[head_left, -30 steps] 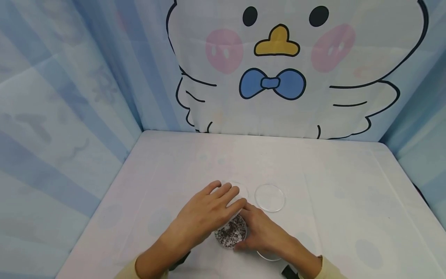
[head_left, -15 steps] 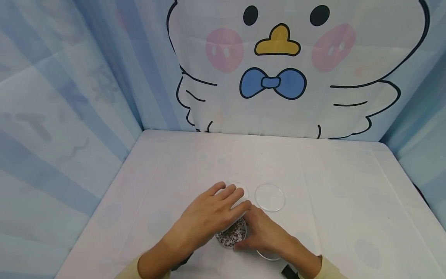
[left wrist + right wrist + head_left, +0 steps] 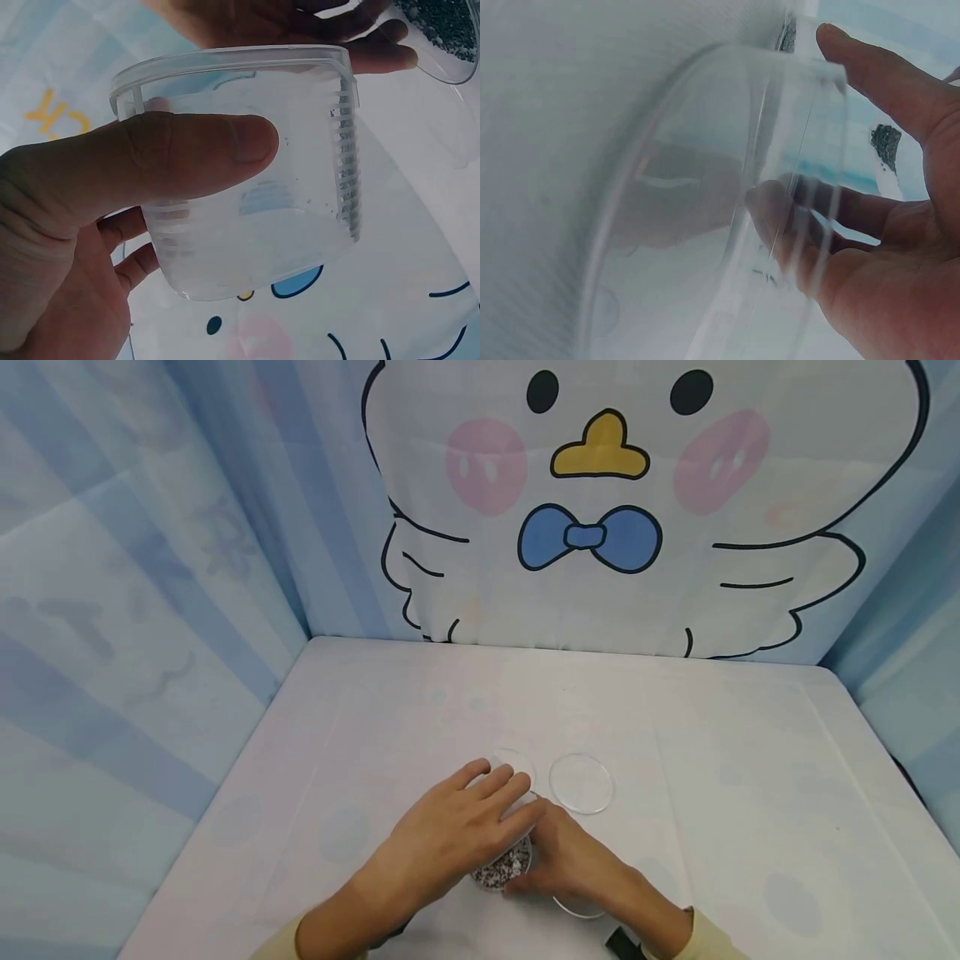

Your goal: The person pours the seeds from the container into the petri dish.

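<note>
In the head view, my left hand (image 3: 457, 818) reaches over a round clear container of black-and-white granules (image 3: 504, 864). The left wrist view shows that hand gripping a clear plastic tub (image 3: 262, 240), its thumb (image 3: 210, 146) laid across the wall. A few dark specks cling inside the tub, which otherwise looks bare. My right hand (image 3: 566, 852) holds the granule container from its right side, thumb near and fingers far. That container's far part is hidden under my left hand. In the right wrist view, my right hand (image 3: 900, 247) shows behind a large clear round wall.
Two thin clear round rims lie past the hands, one at centre right (image 3: 581, 783) and one partly behind the left fingers. A clear round container (image 3: 576, 908) sits under my right wrist. A cartoon-printed curtain (image 3: 588, 602) stands at the table's (image 3: 735, 760) far edge.
My left hand has shifted slightly right and nearer, covering more of the granules. The right hand keeps its place on the container.
</note>
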The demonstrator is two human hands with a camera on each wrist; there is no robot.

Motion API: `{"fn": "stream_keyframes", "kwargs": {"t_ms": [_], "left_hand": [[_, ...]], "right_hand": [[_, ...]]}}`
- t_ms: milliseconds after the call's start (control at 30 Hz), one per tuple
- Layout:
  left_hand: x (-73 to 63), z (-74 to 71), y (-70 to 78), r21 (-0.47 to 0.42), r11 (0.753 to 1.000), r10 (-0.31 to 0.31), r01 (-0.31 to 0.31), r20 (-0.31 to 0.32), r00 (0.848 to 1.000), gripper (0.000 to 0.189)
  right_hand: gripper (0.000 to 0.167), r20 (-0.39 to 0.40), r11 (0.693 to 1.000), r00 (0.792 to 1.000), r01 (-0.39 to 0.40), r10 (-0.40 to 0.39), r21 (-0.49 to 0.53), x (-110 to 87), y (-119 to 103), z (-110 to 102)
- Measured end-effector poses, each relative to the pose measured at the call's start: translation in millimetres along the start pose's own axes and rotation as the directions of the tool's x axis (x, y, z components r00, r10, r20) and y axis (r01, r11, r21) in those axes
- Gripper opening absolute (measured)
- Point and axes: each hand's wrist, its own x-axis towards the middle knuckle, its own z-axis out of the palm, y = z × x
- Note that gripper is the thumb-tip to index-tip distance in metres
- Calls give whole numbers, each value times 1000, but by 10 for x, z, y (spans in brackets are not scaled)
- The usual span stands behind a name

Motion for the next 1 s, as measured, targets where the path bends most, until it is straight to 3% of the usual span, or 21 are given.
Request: {"fn": "stream_keyframes", "kwargs": {"t_ms": [267, 533, 1000], "left_hand": [[-21, -33, 20, -2, 1000, -3, 3, 31, 1000, 55], [-50, -36, 24, 4, 1000, -14, 14, -13, 1000, 45], [-87, -40, -13, 19, 1000, -24, 24, 13, 1000, 48]], "right_hand": [[81, -10, 1000, 1000, 7, -7, 23, 7, -7, 17], [92, -8, 999, 999, 49, -49, 6, 18, 12, 11], [85, 1, 998, 998, 60, -60, -8, 20, 3, 5]]}}
